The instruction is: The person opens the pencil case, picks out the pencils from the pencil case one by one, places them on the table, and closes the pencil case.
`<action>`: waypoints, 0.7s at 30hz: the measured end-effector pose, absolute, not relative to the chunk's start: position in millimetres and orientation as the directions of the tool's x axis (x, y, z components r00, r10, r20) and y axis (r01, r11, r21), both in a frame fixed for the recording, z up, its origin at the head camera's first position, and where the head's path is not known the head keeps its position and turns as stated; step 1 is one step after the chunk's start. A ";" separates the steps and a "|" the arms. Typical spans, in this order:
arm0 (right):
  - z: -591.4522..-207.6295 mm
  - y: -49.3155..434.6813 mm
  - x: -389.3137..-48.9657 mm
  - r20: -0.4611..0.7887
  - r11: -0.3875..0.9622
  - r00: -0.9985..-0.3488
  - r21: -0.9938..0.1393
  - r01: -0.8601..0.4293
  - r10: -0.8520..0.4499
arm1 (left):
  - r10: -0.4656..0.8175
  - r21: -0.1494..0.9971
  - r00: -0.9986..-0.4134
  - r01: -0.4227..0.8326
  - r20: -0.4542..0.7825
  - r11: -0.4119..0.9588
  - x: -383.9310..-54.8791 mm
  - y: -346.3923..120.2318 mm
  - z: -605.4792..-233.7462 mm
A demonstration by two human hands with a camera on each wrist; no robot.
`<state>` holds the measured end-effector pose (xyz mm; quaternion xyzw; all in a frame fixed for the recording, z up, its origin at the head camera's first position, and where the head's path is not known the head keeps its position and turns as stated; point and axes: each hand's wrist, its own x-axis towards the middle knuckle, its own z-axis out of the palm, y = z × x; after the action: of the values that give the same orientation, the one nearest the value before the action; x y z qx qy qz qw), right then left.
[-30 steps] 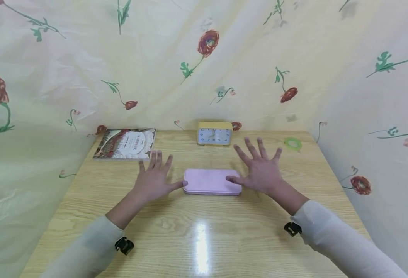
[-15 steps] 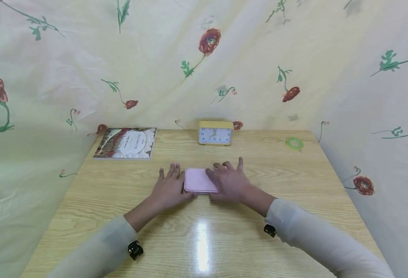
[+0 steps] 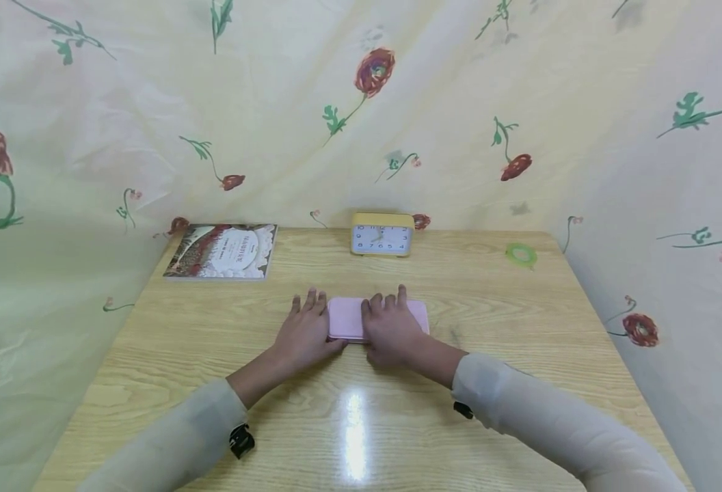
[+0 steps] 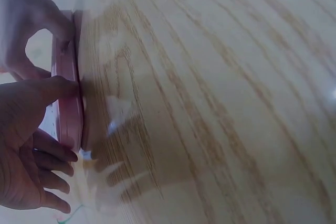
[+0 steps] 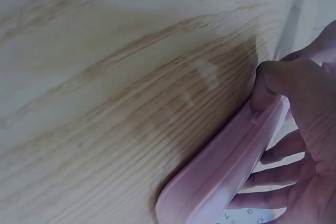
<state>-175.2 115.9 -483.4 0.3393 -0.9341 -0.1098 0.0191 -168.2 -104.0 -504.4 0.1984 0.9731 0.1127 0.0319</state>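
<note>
Pink and flat, the tin case point(image 3: 351, 318) lies on the wooden table point(image 3: 521, 342) straight in front of the yellow clock point(image 3: 381, 234), nearer the person, well apart from it. The left hand point(image 3: 308, 333) lies against the case's left end, its thumb point(image 4: 52, 88) pressed to the near edge and its fingers reaching past the far side, so it grasps that end. The right hand point(image 3: 389, 328) lies over the middle of the lid, thumb tip point(image 5: 265, 90) hooked against the near rim, fingers curled over the top, gripping the case. To the left of the clock a book point(image 3: 221, 251) lies flat at the table's back edge. To the clock's right, well apart, a green tape ring point(image 3: 520, 254) lies on the wood
</note>
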 end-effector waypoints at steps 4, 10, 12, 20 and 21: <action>-486.6 110.9 -173.4 -0.042 0.723 -0.762 0.289 -0.628 -0.646 | 0.390 0.206 -0.920 0.376 -0.032 0.904 -166.7 -102.8 -500.0; -482.9 110.2 -171.9 -0.068 0.710 -0.756 0.297 -0.638 -0.651 | 0.397 0.212 -0.916 0.379 -0.050 0.901 -170.9 -103.7 -504.3; -479.2 111.1 -173.2 -0.100 0.708 -0.755 0.285 -0.646 -0.649 | 0.409 0.224 -0.912 0.393 -0.025 0.892 -176.0 -106.0 -514.9; -461.8 117.3 -187.5 -0.213 0.716 -0.729 0.147 -0.683 -0.651 | 0.433 0.211 -0.901 0.428 0.023 0.879 -183.6 -110.8 -519.1; -459.8 118.3 -189.6 -0.222 0.716 -0.722 0.123 -0.687 -0.655 | 0.430 0.218 -0.903 0.421 0.010 0.880 -182.0 -109.9 -513.1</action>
<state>-189.6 118.3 -459.8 0.3638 -0.9227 -0.0987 -0.0815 -182.0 -109.9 -513.1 0.2196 0.9694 0.1082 0.0195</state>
